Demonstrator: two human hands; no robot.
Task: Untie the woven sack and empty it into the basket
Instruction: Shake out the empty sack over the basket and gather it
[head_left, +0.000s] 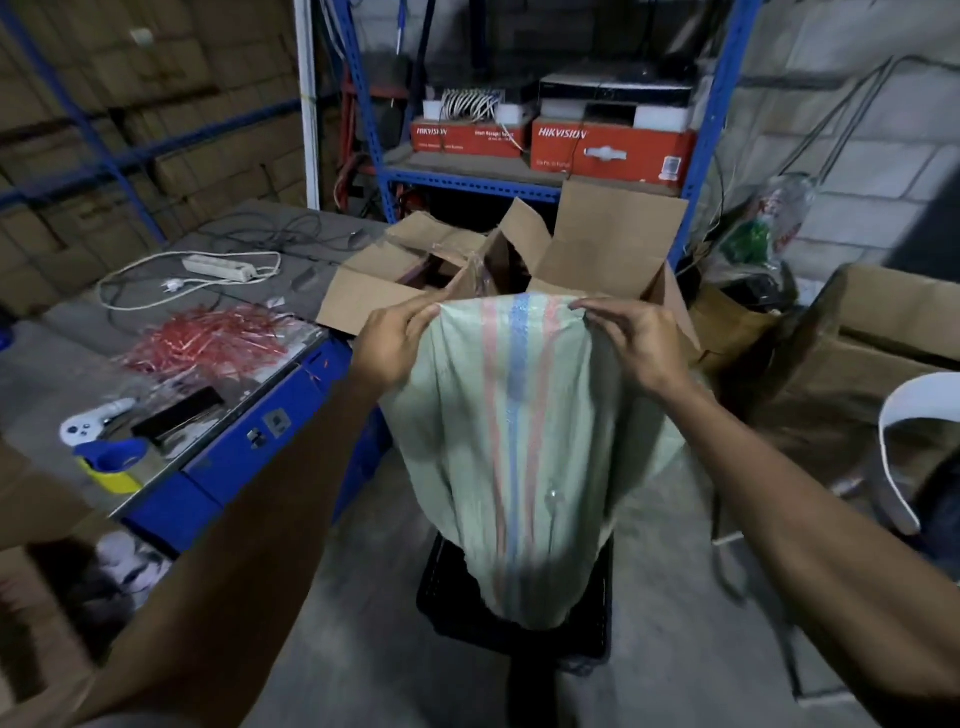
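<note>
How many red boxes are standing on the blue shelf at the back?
2. One red box stands on the left of the shelf, the other red box beside it on the right. More may be hidden behind them or higher up.

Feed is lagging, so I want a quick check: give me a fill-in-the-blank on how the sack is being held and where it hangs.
The woven sack is held up by ____ hands.
Its lower end hangs into the black ____ on the floor.
The stripe down its middle is ____, with a red one on either side.
The left hand and right hand grip its ____ edge.

Missing: both; basket; blue; top
</note>
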